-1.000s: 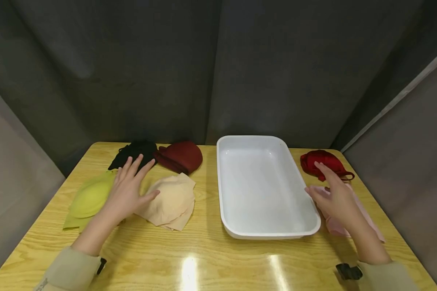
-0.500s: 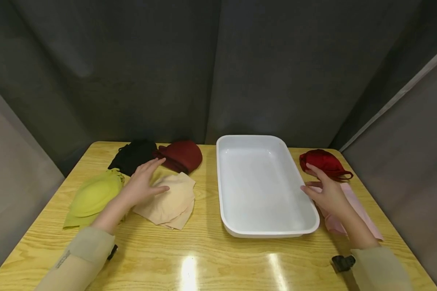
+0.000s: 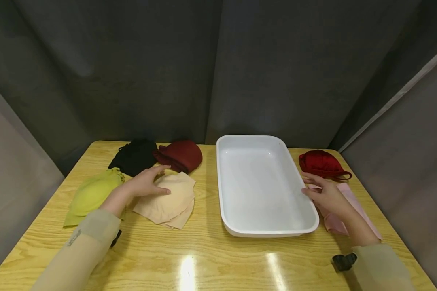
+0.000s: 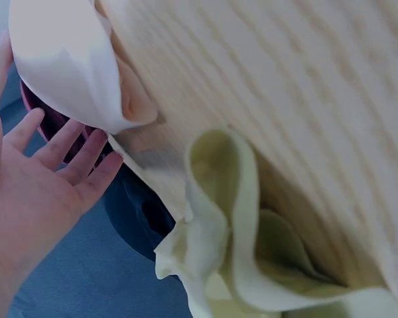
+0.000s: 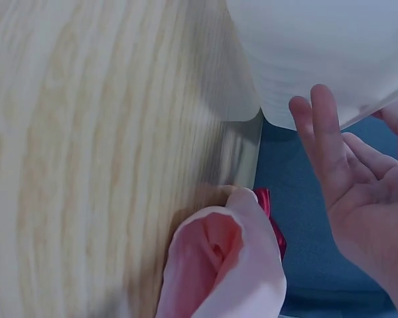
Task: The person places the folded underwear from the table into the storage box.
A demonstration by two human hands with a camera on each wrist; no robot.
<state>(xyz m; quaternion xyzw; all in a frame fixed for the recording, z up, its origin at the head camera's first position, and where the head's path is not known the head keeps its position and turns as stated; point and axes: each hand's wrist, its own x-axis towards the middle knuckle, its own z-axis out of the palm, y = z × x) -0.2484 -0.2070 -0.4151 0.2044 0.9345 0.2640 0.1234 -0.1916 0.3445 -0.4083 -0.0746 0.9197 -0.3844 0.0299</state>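
My left hand (image 3: 143, 186) is over the left edge of a folded beige bra (image 3: 175, 198), thumb and fingers spread. In the left wrist view its palm (image 4: 36, 192) shows with straight fingers and nothing in them. My right hand (image 3: 327, 199) is at the right rim of a white plastic tub (image 3: 223, 202), thumb tip right at the rim. In the right wrist view its relaxed fingers (image 5: 326, 126) lie along the tub's outer wall. A folded pink garment (image 3: 353, 202) lies partly hidden beneath the right hand. Just beyond is a red satin bra (image 3: 322, 163).
A yellow-green bra (image 3: 92, 194) lies left of the left forearm. Behind it are a black garment (image 3: 134, 157) and a maroon bra (image 3: 185, 155) near the back edge of the wooden table (image 3: 160, 258). Dark curtains (image 3: 160, 72) enclose the back and sides.
My left hand has moved right and lower, from between the yellow-green and beige bras to over the beige one. My right hand has come slightly left and down to the tub's rim.
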